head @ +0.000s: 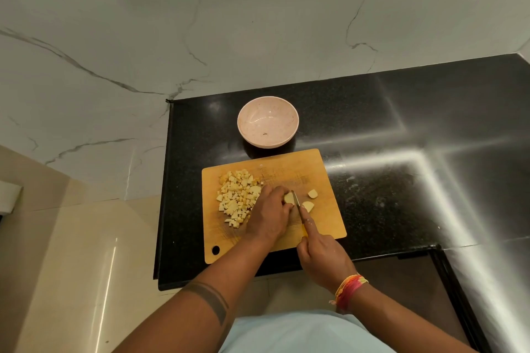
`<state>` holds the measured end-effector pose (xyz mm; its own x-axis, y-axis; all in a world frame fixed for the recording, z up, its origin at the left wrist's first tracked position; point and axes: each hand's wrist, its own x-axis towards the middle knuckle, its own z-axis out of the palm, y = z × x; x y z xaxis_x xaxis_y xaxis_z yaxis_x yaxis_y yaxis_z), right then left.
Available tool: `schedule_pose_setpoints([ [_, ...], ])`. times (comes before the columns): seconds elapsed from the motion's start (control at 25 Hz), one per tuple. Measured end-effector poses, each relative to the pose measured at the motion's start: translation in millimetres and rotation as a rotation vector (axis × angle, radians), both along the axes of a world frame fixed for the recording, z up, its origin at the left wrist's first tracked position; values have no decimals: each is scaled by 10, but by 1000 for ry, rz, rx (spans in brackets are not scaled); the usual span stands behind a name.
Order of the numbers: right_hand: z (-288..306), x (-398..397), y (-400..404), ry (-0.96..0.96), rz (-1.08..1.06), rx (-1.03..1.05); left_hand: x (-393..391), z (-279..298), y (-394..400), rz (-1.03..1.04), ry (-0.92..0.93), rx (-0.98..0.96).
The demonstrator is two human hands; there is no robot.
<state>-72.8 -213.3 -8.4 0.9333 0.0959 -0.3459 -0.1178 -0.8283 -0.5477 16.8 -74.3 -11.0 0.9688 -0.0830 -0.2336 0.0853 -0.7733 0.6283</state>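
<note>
Knife (299, 211) on the pale chunk (289, 198), mid cutting board (324, 223), dicing under way.

The left hand (269, 218) curls over the chunk and pins it to the wood. The right hand (321, 255) is clamped on the yellow handle, forefinger along the spine. The blade runs away from the body, its edge tight against the chunk's right face, so the next cut looks set to come straight down beside the left fingertips. Careful there! The diced pile (238, 198) sits left of the holding hand, and two cut pieces (308, 206) lie just right of the blade. A pink bowl (258, 120) waits beyond the board on the glossy black worktop (401, 180), with a veined marble wall (172, 23) behind.
</note>
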Motion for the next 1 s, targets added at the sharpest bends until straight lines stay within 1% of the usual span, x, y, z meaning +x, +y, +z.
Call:
schedule_pose_setpoints([
  [0.16,24,27,28,15,3,-32,-7,-18,11,-12,-13,25],
  [0.32,52,23,104,7,9,-39,0,4,11,-34,-72,90],
  [0.44,27,46,159,31,15,-64,16,4,23,-111,-104,147],
  [0.52,-5,65,191,41,22,-100,27,-26,38,-126,-93,153],
  [0.72,-10,70,247,33,59,-222,82,-35,14,-67,-39,128],
  [1.0,29,-124,176,34,115,-255,100,-58,16,-67,-24,123],
])
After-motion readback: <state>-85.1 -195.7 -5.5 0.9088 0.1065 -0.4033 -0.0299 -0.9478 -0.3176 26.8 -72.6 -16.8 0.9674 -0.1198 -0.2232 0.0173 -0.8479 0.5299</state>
